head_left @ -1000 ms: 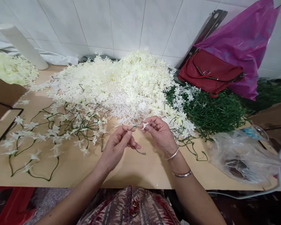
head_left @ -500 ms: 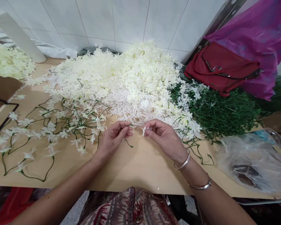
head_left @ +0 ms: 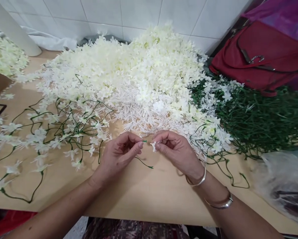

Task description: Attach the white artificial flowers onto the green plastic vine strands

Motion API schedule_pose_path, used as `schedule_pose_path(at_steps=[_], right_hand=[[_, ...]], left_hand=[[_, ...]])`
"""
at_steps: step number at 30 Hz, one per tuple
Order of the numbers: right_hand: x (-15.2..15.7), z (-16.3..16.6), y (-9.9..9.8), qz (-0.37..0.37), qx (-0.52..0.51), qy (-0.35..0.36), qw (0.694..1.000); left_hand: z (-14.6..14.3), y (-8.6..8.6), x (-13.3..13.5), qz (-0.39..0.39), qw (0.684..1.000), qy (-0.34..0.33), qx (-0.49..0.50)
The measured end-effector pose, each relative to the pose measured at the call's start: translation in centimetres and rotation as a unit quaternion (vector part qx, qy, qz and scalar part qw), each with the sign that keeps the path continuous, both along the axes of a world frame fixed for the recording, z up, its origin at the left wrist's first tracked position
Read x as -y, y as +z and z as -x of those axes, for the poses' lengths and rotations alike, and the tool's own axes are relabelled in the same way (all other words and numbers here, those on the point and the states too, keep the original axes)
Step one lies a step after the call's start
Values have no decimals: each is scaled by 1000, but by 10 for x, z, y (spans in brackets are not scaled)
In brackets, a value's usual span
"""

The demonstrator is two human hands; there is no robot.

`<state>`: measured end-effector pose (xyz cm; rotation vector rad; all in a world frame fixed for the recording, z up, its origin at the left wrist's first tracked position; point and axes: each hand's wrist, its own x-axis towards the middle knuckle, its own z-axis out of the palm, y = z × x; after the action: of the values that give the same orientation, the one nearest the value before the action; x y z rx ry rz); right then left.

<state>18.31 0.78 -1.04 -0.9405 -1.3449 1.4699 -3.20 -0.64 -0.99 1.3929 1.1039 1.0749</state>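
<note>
My left hand [head_left: 122, 154] pinches a thin green artificial flower stem [head_left: 144, 141] between thumb and fingers. One stem tip pokes out toward the right, and another green end hangs below the fingers. Opposite it, a small gap away, my right hand [head_left: 175, 151] is closed on a small white artificial flower [head_left: 154, 146], held between thumb and forefinger. Flower and stem are apart. Just beyond both hands lie white stamens [head_left: 136, 114] in a loose heap, in front of a large pile of cream-white flower heads [head_left: 119, 69].
White flowers on green stems [head_left: 71, 126] spread across the left of the table [head_left: 154, 196]. To the right are a heap of green stems [head_left: 265, 116], a red handbag [head_left: 270, 56] and a clear plastic bag [head_left: 280, 176]. A white roll [head_left: 17, 26] stands far left.
The view has shifted closer to the table. Both hands keep their pinch on stem and flower, and the stem tip shows more plainly past my left fingers.
</note>
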Motion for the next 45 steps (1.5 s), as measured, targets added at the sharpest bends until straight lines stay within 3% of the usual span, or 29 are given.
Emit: schedule_pose_path(at_steps=[6, 26, 37, 45], right_hand=[[5, 2, 2, 21, -2, -15, 1000], [4, -1, 6, 27, 36, 41, 998], [2, 3, 5, 19, 20, 41, 999], [3, 8, 3, 35, 36, 17, 999]], left_hand=[[0, -1, 1, -35, 999, -17, -30], [-1, -3, 2, -65, 989, -70, -112], [-1, -3, 2, -27, 994, -105, -21], [-1, -1, 2, -40, 994, -89, -49]])
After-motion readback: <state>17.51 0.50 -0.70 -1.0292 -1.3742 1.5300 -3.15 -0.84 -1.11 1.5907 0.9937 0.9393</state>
